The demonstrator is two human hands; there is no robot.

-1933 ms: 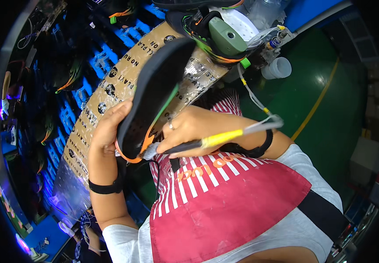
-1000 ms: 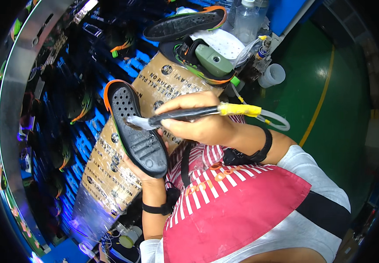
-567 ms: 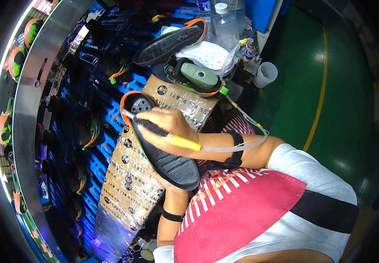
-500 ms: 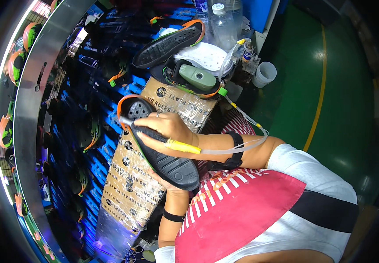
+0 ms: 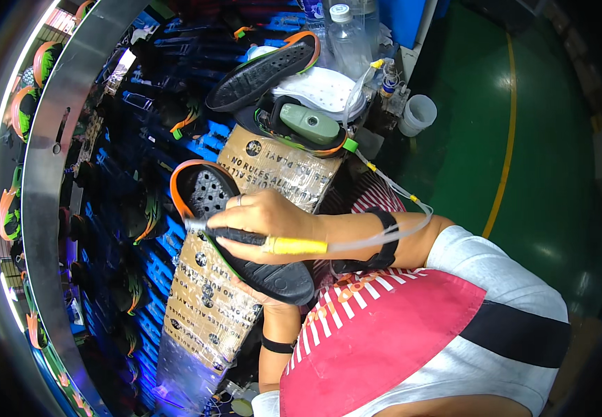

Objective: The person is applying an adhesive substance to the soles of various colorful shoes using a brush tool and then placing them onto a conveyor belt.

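A black clog (image 5: 276, 278) with an orange and green rim lies tilted over the cardboard-covered bench, its sole facing up. My left hand (image 5: 262, 297) supports it from below and along its near side; most of those fingers are hidden beneath it. Wrapped round a black-handled brush (image 5: 297, 246) with a yellow sleeve is my right hand (image 5: 264, 217). The brush's pale tip meets the clog's edge near the orange rim. A clear tube (image 5: 363, 243) runs from the brush's end past my right forearm.
Beyond the hands are another upturned black clog (image 5: 262, 73), a white sole (image 5: 322, 90) and a green oval object (image 5: 309, 123). A clear bottle (image 5: 348, 38) and white cup (image 5: 419, 115) stand farther right. On the left, a metal rail (image 5: 43, 153) borders a blue-slatted conveyor (image 5: 158, 278) carrying shoe parts.
The clog's orange-rimmed end has swung left and slightly down, showing more of the holed part. My right hand and the brush have moved slightly down across the sole.
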